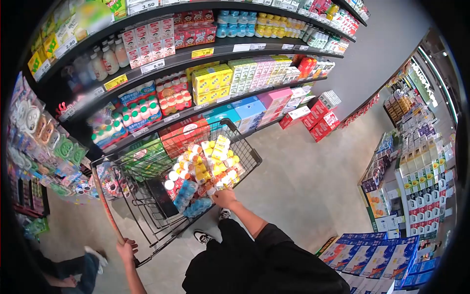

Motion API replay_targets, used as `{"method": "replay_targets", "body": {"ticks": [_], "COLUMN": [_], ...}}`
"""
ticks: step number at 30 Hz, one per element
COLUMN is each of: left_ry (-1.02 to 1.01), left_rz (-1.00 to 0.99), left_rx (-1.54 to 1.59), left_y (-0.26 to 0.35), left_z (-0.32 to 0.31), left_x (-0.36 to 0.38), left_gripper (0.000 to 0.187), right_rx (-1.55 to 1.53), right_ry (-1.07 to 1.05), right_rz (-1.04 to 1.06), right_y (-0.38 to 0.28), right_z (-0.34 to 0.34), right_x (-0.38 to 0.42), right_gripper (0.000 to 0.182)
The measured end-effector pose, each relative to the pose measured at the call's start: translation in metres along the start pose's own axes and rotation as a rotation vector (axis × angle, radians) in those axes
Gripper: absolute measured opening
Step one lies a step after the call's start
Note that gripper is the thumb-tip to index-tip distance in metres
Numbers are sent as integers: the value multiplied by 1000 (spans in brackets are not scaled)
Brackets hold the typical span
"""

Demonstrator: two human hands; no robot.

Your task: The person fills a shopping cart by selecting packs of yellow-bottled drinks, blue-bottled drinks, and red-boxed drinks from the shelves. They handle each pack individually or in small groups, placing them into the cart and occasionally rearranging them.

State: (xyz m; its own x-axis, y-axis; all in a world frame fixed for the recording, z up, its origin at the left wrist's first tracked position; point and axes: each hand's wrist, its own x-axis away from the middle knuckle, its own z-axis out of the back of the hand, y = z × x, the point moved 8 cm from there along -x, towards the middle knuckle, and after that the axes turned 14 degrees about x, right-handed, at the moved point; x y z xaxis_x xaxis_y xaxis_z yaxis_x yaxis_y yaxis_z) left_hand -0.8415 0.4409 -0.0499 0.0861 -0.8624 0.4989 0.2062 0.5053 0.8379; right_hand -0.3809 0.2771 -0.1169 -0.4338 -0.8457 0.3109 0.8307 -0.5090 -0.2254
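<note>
A black wire shopping cart [152, 215] stands in front of me, with a reddish handle bar [106, 208] on its left side. My left hand [128, 249] is wrapped round the lower end of that bar. Inside the cart lies a heap of small bottles with yellow and orange caps [208, 159], with white-capped bottles [171, 181] and blue-wrapped bottle packs [185, 195] beside them. My right hand [224, 197] is at the heap's near edge, fingers bent against the packs; what they hold, if anything, is hidden.
Curved shelves of drinks [166, 112] run behind the cart. Red boxes [320, 120] sit on the floor at their right end. Stacked cartons [377, 257] stand at the lower right, toys [54, 142] hang at the left. Another person's leg and shoe [93, 262] show at the lower left.
</note>
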Motion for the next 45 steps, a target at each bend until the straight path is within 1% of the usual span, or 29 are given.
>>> {"method": "replay_targets", "body": {"ticks": [2, 4, 6, 7, 8, 10, 12, 14, 15, 17, 19, 20, 21, 24, 27, 29, 31, 32, 35, 38, 40, 41, 42, 43, 44, 45], "left_ry": [35, 51, 80, 76, 93, 157, 155, 171, 217, 269, 309, 319, 329, 351, 355, 349, 342, 335, 301, 277, 275, 252, 251, 275, 266, 248], "left_rz": [-3, -4, 16, 12, 11, 11, -13, -22, -45, -38, -28, -32, -35, -46, -47, -29, -39, -24, -79, -80, -124, -71, -100, -88, -63, -99], "left_rx": [-12, -1, -60, -60, -89, -138, -187, -242, -309, -363, -416, -470, -525, -526, -533, -536, -571, -564, -555, -536, -570, -544, -511, -500, -500, -478], "left_y": [4, 0, -4, -6, -4, -1, -2, -4, 0, -7, -3, 0, 3, 11, 16, 12, 11, 10, 13, 0, 12, -22, -26, -26, -28, -17], "left_z": [3, 2, 10, 7, 10, 6, 5, 3, -5, -14, -17, -29, -38, -44, -55, -76, -90, -94, -120, -139, -121, -152, -153, -158, -165, -166], "left_x": [11, 21, 33, 37, 47, 63, 68, 68, 73, 79, 99, 101, 102, 98, 95, 92, 93, 92, 84, 70, 51, 56, 46, 45, 46, 37], "left_gripper": [23, 21, 17, 14, 14, 14, 13, 13, 13, 15, 15, 16, 16, 16, 16, 16, 17, 17, 18, 19, 21, 24, 25, 26, 22, 19], "right_rx": [25, 20, 100, 99, 71, 55, 24, -39, -63, -98, -179, -207, -161, -195, -245, -264, -214, -198, -214, -162, -187, -142, -155, -157, -158, -131], "right_ry": [-108, -119, -156, -11, -28, 11, 55, 185, 179, 251, 192, 159, 105, 104, 38, 3, 48, 40, 3, 217, 212, 176, 154, 48, -60, -64], "right_rz": [-56, -63, -81, -75, -69, -68, -34, -5, 3, 13, 28, 23, 0, -7, -16, -29, -35, -37, -67, 20, 56, 92, 132, 140, 141, 143], "right_y": [2, 6, 10, 15, 15, 24, 33, 44, 51, 66, 73, 86, 90, 95, 104, 124, 136, 140, 163, 181, 170, 206, 210, 216, 225, 226], "right_z": [-7, -13, -24, -21, -28, -26, -25, -17, -15, -7, -4, -1, -1, 12, 14, 16, 20, 19, 18, 26, 15, 12, 11, 4, 0, 1], "right_x": [8, 13, 29, 33, 40, 44, 43, 44, 45, 52, 58, 58, 58, 60, 58, 52, 53, 53, 40, 42, 34, 34, 27, 22, 22, 16], "right_gripper": [31, 29, 30, 28, 28, 26, 24, 19, 19, 15, 14, 12, 14, 16, 18, 19, 18, 18, 17, 16, 17, 17, 19, 20, 21, 21]}}
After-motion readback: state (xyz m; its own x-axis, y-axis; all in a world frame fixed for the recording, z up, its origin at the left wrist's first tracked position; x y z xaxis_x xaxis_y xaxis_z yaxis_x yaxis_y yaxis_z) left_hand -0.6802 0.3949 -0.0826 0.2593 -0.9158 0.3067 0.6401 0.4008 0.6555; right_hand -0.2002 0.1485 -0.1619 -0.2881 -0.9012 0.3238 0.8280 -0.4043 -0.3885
